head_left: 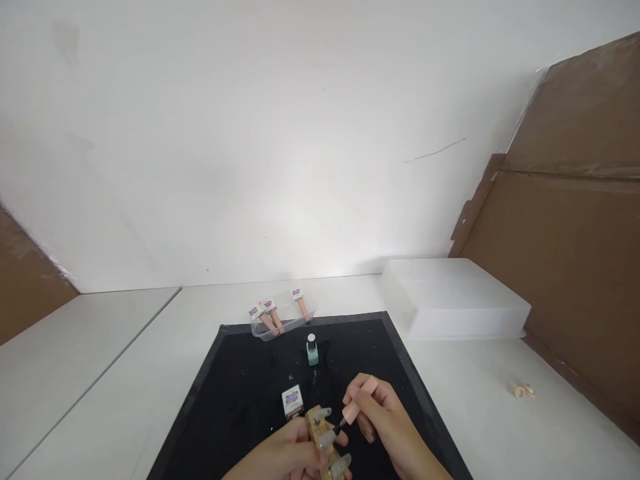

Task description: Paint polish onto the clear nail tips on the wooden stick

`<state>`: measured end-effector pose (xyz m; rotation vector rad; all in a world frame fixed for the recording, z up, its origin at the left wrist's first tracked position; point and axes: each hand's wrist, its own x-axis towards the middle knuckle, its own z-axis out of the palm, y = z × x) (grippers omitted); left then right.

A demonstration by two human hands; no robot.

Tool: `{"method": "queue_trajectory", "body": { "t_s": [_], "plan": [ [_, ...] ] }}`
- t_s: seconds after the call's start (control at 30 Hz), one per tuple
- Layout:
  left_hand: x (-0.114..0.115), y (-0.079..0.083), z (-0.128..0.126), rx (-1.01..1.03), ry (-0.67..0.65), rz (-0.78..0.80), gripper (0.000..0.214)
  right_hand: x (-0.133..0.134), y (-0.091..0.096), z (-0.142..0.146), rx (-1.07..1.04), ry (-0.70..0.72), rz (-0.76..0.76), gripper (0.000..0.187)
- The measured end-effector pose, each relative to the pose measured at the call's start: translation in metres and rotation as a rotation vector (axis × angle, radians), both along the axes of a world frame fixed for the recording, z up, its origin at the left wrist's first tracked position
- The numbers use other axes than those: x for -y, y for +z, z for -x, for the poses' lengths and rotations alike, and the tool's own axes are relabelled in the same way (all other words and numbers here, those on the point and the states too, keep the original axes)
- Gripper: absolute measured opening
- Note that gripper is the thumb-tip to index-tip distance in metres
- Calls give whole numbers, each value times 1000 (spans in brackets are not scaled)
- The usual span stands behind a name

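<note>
Head view: our left hand (294,455) grips a wooden block (313,427) over the mat (240,387); our right hand (383,419) pinches a peach-handled brush (360,401) at its middle translucent tip (327,439); what is coated, we cannot tell

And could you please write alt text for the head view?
A person's left hand holds a wooden strip bearing translucent nail-shaped pieces; the right hand holds a peach-handled brush at the middle one. Beyond, a small green bottle stands on a black mat, in front of a clear tray.
</note>
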<state>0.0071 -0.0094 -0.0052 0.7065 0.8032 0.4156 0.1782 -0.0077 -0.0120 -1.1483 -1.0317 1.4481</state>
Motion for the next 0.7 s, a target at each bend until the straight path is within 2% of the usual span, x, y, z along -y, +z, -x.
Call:
{"method": "queue_trajectory", "body": {
  "t_s": [0.37,0.53,0.7],
  "plan": [
    [-1,-8,3,4,-12,-20,34,-3,-5,-2,-74,-51,41,28],
    [0,-6,3,-10,-24,-26,34,-2,-6,-3,-148,-107,12,32],
    [0,-3,3,-10,-27,-30,34,-1,-7,-4,-192,-57,-31,33]
  ]
}}
